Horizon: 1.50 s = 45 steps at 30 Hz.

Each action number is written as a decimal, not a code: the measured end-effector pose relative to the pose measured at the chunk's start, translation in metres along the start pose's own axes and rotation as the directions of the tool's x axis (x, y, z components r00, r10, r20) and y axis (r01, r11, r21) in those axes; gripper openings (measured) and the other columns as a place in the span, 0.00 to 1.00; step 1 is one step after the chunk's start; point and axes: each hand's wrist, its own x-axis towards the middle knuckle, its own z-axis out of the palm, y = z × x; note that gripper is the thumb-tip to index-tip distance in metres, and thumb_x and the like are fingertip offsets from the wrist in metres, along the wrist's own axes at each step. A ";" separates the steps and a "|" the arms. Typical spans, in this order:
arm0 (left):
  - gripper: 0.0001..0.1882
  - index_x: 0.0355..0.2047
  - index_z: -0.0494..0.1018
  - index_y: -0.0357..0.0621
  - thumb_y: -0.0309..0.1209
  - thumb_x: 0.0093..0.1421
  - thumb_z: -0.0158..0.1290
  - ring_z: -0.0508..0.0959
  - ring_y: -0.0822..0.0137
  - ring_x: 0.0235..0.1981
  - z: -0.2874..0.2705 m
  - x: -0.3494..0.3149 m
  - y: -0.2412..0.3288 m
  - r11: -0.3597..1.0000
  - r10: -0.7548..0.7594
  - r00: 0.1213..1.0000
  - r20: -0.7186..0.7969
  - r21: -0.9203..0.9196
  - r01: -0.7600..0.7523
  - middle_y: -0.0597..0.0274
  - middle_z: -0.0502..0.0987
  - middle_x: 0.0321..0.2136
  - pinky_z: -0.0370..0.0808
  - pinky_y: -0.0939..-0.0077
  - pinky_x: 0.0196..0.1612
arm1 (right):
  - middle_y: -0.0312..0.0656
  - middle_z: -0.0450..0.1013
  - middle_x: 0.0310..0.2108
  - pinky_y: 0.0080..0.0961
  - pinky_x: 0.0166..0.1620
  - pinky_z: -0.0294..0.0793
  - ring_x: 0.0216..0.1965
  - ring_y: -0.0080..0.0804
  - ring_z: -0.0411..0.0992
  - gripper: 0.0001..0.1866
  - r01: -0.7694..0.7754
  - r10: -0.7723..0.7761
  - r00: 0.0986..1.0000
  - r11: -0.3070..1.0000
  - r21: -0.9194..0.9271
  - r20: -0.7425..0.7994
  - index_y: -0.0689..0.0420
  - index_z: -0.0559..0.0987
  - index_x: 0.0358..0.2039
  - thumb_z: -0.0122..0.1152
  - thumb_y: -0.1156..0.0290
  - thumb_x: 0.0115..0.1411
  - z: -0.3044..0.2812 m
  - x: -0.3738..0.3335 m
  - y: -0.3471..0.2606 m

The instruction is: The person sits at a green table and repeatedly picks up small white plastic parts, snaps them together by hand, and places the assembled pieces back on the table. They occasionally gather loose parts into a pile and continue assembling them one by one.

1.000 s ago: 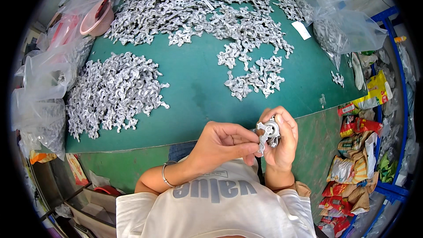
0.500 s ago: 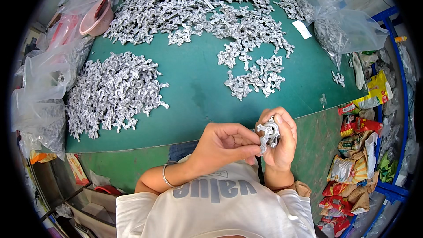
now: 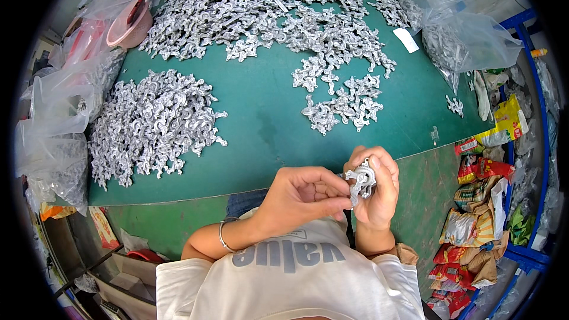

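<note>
In a workroom lined with shelving, a green-topped table (image 3: 261,106) spreads before a seated person in a white shirt (image 3: 284,287). Silvery metal pieces (image 3: 363,181), apparently more than one, sit between the person's two hands, just off the table's near edge and above the lap; their exact count cannot be told. The right hand (image 3: 382,192) curls around them, fingers and thumb clamped on their far and right sides. The left hand (image 3: 305,192) brings thumb and forefinger together on the lower left end, its other fingers loosely bent. The step in hand looks like close fingertip work on the held pieces; the next move seems to call for a firm right-hand hold while the left pinch shifts or lets go. Beyond lies a small cluster (image 3: 347,104) of similar castings, with a heap (image 3: 154,127) to the left and a wider spread (image 3: 255,9) behind. A pink bowl (image 3: 121,37) and clear bags flank the far sides.
</note>
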 end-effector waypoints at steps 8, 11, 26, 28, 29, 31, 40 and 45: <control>0.08 0.33 0.71 0.29 0.17 0.51 0.52 0.74 0.74 0.29 0.000 -0.001 -0.001 1.000 0.016 1.000 -0.017 0.018 -0.016 0.56 0.74 0.29 0.73 0.82 0.32 | 0.43 0.67 0.25 0.13 0.16 0.60 0.15 0.19 0.62 0.12 0.030 -0.029 0.999 0.999 -0.017 0.033 0.68 0.72 0.27 0.44 0.72 0.58 -0.003 0.000 0.002; 0.08 0.34 0.71 0.30 0.18 0.51 0.53 0.74 0.75 0.30 -0.003 0.003 -0.010 0.981 0.146 0.981 -0.126 0.147 -0.127 0.58 0.75 0.29 0.72 0.83 0.33 | 0.43 0.65 0.25 0.13 0.16 0.60 0.17 0.21 0.62 0.12 0.050 -0.050 0.999 0.999 -0.008 0.017 0.67 0.71 0.26 0.44 0.71 0.58 -0.008 0.007 0.003; 0.10 0.32 0.69 0.35 0.21 0.48 0.53 0.72 0.57 0.30 -0.075 0.067 -0.032 -0.007 0.594 0.804 -0.016 1.000 0.025 0.57 0.71 0.28 0.69 0.72 0.34 | 0.33 0.56 0.14 0.13 0.11 0.54 0.12 0.20 0.56 0.10 -0.110 0.111 0.994 0.990 0.092 -0.004 0.62 0.70 0.35 0.46 0.68 0.60 -0.057 0.036 0.018; 0.08 0.32 0.69 0.35 0.21 0.49 0.52 0.72 0.61 0.28 -0.071 0.064 -0.028 0.185 0.612 0.783 -0.113 0.983 -0.003 0.59 0.72 0.26 0.69 0.75 0.34 | 0.34 0.61 0.16 0.12 0.12 0.54 0.14 0.17 0.61 0.09 -0.050 0.051 0.999 0.995 -0.091 0.012 0.65 0.72 0.37 0.51 0.74 0.57 -0.051 0.034 0.018; 0.07 0.32 0.70 0.35 0.21 0.50 0.52 0.73 0.64 0.27 -0.067 0.062 -0.025 0.278 0.613 0.773 -0.162 0.960 -0.019 0.60 0.73 0.26 0.69 0.77 0.33 | 0.35 0.62 0.18 0.12 0.13 0.54 0.14 0.17 0.62 0.10 -0.040 0.038 0.999 0.980 -0.196 -0.016 0.65 0.72 0.38 0.52 0.76 0.55 -0.046 0.031 0.017; 0.07 0.33 0.70 0.34 0.22 0.53 0.51 0.72 0.69 0.27 -0.060 0.054 -0.016 0.705 0.401 0.845 -0.355 0.709 -0.037 0.60 0.73 0.27 0.68 0.81 0.33 | 0.37 0.65 0.21 0.11 0.14 0.54 0.16 0.18 0.64 0.13 -0.025 -0.004 0.997 0.916 -0.399 -0.072 0.65 0.73 0.40 0.55 0.79 0.53 -0.037 0.027 0.014; 0.11 0.39 0.69 0.31 0.26 0.56 0.49 0.72 0.73 0.30 -0.031 0.021 0.007 0.988 0.047 0.989 -0.142 0.152 -0.026 0.58 0.74 0.30 0.69 0.83 0.34 | 0.44 0.72 0.26 0.14 0.21 0.64 0.18 0.21 0.67 0.09 0.150 -0.118 0.988 0.847 -0.509 0.095 0.66 0.76 0.34 0.56 0.82 0.50 -0.009 0.009 -0.004; 0.12 0.40 0.68 0.31 0.23 0.55 0.50 0.73 0.73 0.34 -0.010 0.007 0.012 0.984 0.169 0.959 -0.227 0.100 -0.149 0.59 0.74 0.32 0.71 0.81 0.39 | 0.45 0.72 0.25 0.15 0.23 0.68 0.21 0.24 0.70 0.10 0.456 -0.441 0.867 0.518 -0.724 0.231 0.65 0.78 0.29 0.59 0.87 0.43 -0.004 -0.001 0.000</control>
